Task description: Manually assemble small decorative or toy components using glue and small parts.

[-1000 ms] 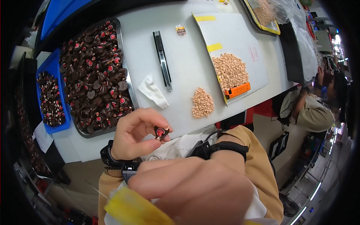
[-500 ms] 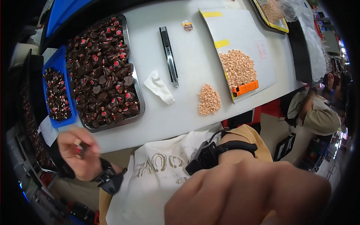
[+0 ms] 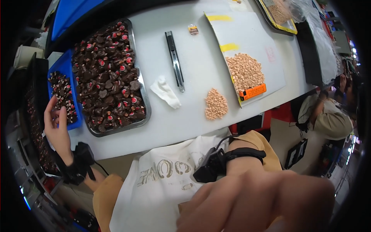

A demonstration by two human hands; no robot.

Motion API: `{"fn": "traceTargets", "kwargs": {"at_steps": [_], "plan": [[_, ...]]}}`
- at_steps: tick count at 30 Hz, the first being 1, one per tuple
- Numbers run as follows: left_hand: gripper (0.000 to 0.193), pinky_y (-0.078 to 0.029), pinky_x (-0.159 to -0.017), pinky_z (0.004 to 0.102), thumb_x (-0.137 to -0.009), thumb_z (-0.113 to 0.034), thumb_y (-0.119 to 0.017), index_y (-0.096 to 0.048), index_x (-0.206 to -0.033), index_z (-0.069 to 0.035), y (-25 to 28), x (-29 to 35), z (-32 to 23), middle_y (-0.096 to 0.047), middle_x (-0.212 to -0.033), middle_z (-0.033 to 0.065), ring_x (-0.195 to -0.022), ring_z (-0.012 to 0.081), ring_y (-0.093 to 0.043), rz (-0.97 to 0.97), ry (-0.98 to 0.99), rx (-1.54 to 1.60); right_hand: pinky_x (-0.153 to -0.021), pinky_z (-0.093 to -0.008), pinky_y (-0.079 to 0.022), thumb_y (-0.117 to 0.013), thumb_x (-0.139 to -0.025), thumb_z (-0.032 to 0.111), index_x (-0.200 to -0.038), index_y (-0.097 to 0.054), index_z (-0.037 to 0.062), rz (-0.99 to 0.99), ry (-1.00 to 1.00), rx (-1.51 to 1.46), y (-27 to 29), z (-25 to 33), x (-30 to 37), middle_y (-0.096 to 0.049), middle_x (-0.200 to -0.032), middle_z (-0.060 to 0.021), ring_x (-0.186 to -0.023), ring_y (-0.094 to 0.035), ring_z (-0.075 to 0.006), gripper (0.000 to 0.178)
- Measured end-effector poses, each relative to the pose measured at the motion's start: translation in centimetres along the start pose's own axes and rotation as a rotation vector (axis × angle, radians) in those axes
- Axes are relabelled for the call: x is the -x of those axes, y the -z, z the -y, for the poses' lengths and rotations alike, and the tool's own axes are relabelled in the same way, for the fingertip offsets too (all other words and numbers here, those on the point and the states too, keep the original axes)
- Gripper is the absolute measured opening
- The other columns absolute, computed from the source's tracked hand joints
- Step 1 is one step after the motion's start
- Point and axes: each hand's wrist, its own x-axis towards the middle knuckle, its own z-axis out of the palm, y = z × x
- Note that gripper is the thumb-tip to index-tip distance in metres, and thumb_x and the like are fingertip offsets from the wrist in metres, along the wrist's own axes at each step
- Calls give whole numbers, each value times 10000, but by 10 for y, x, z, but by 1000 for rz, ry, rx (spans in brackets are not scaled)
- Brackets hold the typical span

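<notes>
My left hand (image 3: 58,129) is at the near left rim of a small blue tray (image 3: 75,96), its fingers stretched and apart over the tray. Inside lie small dark parts with beige bits (image 3: 62,91); nothing shows between my fingers. Very close to the view, my right hand (image 3: 259,205) has its knuckles up and fingers curled under. What it may hold is hidden. Right of the blue tray, a metal tray (image 3: 145,104) is heaped with small dark brown parts (image 3: 108,77), some with red round faces.
On the white table lie a box cutter (image 3: 175,62), a crumpled white cloth (image 3: 165,92), a small round sticker (image 3: 193,29) and a small pile of beige pieces (image 3: 216,104). A taped cardboard sheet (image 3: 247,33) bears more beige pieces (image 3: 245,71) and an orange block (image 3: 253,92).
My left hand has moved up and left to the blue tray, and its fingers have opened. The small piece pinched in it before no longer shows there. My right hand has shifted slightly.
</notes>
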Motion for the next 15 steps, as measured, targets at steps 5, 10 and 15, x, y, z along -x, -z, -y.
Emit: {"fn": "traceTargets", "kwargs": {"at_steps": [5,10,15], "plan": [[406,-400,-790,253,-791,-25,-606,-552,-1193,-35,-26,35,-39,-533,-1170,48,-921,139,-513,207,-171,-53,-541,-318,-448,-606,-879,307,-1057,-337,135,-19,-45,48,-2,2,13,-630,-689,-74,-583,-594,-216,365],[385,-388,-837,269,-764,-24,-614,-571,-1146,-15,-37,46,-46,-568,-1166,87,-1016,173,-520,206,-157,17,-536,-317,-447,-604,-881,308,-1056,-338,134,-23,-72,41,-2,-11,2,-630,-688,-75,-580,-594,-217,363],[365,-370,-871,275,-760,-25,-611,-575,-1123,-7,-42,49,-46,-574,-1163,95,-1061,184,-515,215,-180,55,-531,-316,-447,-602,-882,308,-1056,-339,134,-22,-84,5,5,-6,1,-630,-687,-76,-577,-594,-217,360]]}}
